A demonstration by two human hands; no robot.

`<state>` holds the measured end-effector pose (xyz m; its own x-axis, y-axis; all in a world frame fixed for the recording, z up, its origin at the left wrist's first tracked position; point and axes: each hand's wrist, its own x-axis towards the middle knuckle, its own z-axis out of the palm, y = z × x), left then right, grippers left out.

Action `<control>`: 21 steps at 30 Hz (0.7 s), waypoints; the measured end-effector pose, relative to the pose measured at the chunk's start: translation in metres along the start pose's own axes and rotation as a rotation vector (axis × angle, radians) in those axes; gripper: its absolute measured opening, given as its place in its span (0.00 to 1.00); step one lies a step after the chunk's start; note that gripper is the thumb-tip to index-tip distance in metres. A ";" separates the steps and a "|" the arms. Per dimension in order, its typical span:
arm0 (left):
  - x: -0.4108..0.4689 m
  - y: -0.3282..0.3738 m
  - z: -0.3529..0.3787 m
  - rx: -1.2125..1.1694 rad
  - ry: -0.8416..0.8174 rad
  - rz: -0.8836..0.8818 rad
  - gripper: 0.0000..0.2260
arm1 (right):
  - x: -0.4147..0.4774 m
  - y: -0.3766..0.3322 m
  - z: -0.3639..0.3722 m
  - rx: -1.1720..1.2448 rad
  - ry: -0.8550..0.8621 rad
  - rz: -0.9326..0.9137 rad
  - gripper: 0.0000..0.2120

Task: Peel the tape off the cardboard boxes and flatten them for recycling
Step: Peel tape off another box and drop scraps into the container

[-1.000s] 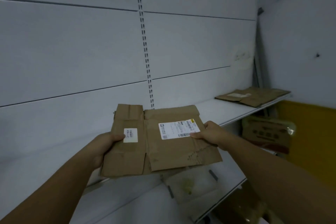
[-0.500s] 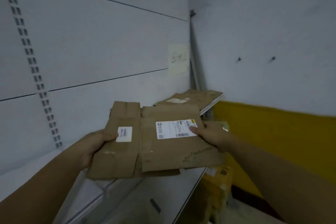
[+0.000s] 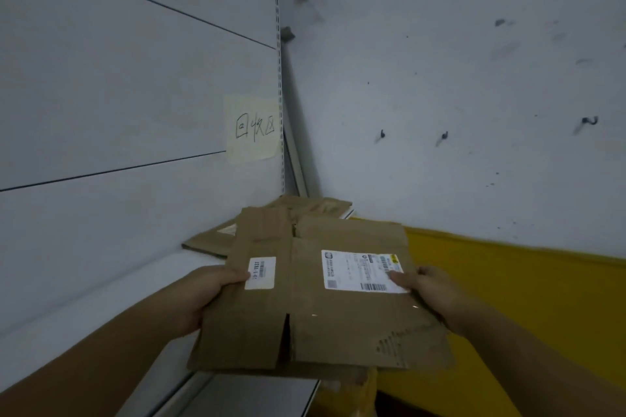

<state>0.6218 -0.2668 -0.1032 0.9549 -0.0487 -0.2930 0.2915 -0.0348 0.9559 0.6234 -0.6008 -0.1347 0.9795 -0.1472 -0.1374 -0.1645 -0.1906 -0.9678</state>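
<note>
The flattened cardboard box (image 3: 315, 301) is held level between both hands, out in front of the chest and above the near edge of a white shelf (image 3: 101, 298). The left hand (image 3: 206, 294) grips the box's left edge, thumb on top with its tip at the edge of a small barcode sticker (image 3: 260, 272). The right hand (image 3: 430, 288) grips the right edge, thumb pressed on the lower right corner of the shipping label (image 3: 364, 271). The fingers of both hands are under the board and hidden, so the pinch is judged from the thumbs. This box looks finished: its panels lie collapsed on one another, the flaps are folded flat, and no tape strip shows on the upper face, though the underside cannot be checked. Just beyond the far edge of the held box, further from both hands, a stack of flattened boxes (image 3: 210, 240) already lies on the shelf, tucked into the corner. A handwritten note (image 3: 254, 129) is stuck to the shelf's back panel (image 3: 101, 112) above the stack. That suggests several boxes are done and this one only needs to be laid on the pile. To the right of the right hand a yellow wall band (image 3: 508, 281) runs below the white wall (image 3: 440, 78). No unflattened boxes show, so how many remain cannot be told.
</note>
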 end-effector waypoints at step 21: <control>0.187 0.126 0.049 0.337 0.134 0.095 0.20 | 0.282 -0.072 -0.069 0.041 -0.233 -0.214 0.21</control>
<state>0.8341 -0.3293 -0.0380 0.9821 0.0632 -0.1773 0.1881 -0.3638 0.9123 0.9032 -0.6953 -0.0898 0.9924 0.1193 0.0305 0.0487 -0.1531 -0.9870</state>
